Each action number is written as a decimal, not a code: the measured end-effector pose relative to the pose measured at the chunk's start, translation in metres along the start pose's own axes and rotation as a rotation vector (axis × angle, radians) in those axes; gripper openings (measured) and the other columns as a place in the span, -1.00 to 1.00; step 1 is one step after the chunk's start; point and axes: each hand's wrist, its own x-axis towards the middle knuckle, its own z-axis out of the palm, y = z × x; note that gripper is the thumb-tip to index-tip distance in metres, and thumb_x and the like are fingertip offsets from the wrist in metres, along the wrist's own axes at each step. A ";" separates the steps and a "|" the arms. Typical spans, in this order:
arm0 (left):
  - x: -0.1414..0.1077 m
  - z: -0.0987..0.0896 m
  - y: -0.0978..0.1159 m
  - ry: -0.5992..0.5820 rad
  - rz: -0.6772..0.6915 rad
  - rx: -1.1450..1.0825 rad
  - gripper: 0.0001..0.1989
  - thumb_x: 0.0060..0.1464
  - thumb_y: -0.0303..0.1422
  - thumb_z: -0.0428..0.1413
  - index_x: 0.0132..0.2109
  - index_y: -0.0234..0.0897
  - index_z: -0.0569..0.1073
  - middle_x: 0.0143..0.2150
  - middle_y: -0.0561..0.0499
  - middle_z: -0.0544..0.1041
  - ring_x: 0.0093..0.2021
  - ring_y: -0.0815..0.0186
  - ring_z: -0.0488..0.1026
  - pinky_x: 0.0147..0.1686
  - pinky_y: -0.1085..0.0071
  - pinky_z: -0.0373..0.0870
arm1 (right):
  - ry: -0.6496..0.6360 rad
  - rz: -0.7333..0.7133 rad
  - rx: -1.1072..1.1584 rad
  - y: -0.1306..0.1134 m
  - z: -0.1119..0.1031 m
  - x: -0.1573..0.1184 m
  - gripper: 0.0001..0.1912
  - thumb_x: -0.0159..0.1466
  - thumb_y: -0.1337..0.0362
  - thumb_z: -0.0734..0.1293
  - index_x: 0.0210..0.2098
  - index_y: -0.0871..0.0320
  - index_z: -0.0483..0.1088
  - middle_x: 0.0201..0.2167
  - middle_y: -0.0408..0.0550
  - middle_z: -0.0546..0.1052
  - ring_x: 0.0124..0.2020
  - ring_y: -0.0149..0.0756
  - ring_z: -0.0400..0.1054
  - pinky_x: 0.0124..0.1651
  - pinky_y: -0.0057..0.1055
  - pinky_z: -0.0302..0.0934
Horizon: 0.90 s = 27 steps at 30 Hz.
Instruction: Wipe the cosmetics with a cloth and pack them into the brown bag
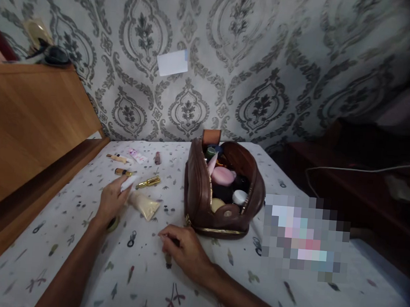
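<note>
My left hand (112,199) is closed on a small white item (128,183), perhaps a tissue, beside the gold-and-brown tube (123,171). Right of it lie a cream squeeze tube (146,205) and a gold tube (149,182). Farther back are a beige tube (117,158), a pink-and-white tube (137,156) and a small mauve bottle (158,158). My right hand (183,249) rests near the cloth with fingers curled; whether it holds anything is hidden. The brown bag (197,200) stands unzipped behind it, holding a pink round item (223,176), a white-lidded jar (239,197) and several other items.
A patterned white cloth (159,287) covers the surface. Part of a round object (113,224) shows beneath my left wrist. A wooden panel (26,125) borders the left; a blurred-out patch (305,237) lies right of the bag. A wallpapered wall (225,70) rises behind.
</note>
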 end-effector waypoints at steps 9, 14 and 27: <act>-0.005 0.012 0.000 -0.371 0.259 0.361 -0.57 0.24 -0.11 -0.09 0.00 -0.24 0.52 0.01 -0.16 0.58 0.08 0.02 0.46 0.06 0.14 0.40 | 0.042 0.019 0.006 0.003 0.003 0.000 -0.82 0.19 0.42 0.30 -0.39 0.16 0.56 -0.58 -0.20 0.52 -0.57 -0.42 0.32 -0.45 -0.54 0.13; -0.003 0.018 -0.007 -0.383 0.238 0.396 -0.55 0.24 -0.04 -0.12 -0.03 -0.22 0.51 -0.03 -0.11 0.59 0.01 0.06 0.53 0.02 0.18 0.46 | 0.032 0.003 -0.011 0.002 0.001 0.001 -0.81 0.21 0.43 0.30 -0.40 0.19 0.58 -0.57 -0.18 0.53 -0.54 -0.44 0.35 -0.41 -0.56 0.15; 0.001 0.014 -0.040 -0.392 0.502 0.428 -0.59 0.26 -0.03 -0.06 -0.06 -0.13 0.57 0.01 -0.07 0.60 0.01 0.10 0.56 -0.04 0.30 0.54 | -0.135 -0.048 -0.319 0.014 0.003 0.004 -0.80 0.34 0.24 0.29 -0.22 0.18 0.54 -0.34 -0.04 0.64 -0.33 -0.29 0.50 -0.21 -0.47 0.24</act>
